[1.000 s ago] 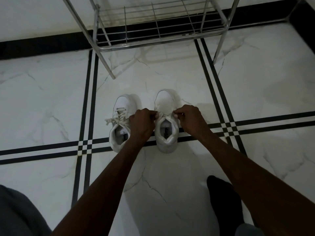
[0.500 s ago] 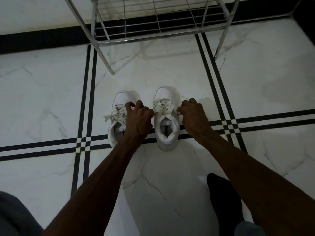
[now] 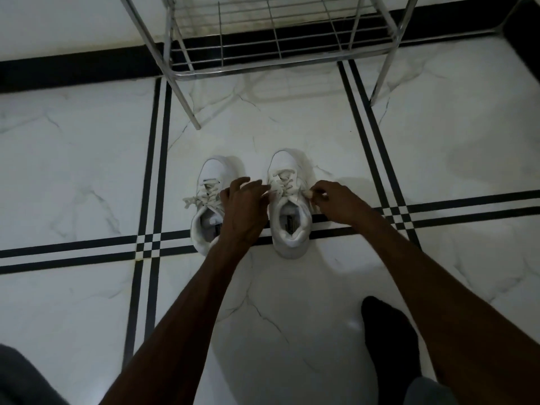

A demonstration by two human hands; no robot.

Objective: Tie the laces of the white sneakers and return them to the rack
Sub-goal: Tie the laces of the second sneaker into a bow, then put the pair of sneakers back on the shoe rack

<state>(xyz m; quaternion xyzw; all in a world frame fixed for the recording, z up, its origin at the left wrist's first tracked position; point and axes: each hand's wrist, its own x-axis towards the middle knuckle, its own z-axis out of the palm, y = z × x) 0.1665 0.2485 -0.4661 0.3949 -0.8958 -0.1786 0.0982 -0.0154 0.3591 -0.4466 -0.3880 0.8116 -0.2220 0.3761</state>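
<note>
2 white sneakers stand side by side on the marble floor, long axes parallel, toes pointing at the metal rack. The left sneaker shows a bow. The left hand and right hand each pinch a lace end of the right sneaker.

left hand covers right half of left sneaker, its knot partly hidden; lace ends on right sneaker too small to tell if pinched by right hand; rack top cut off by frame; insole label unreadable
</note>
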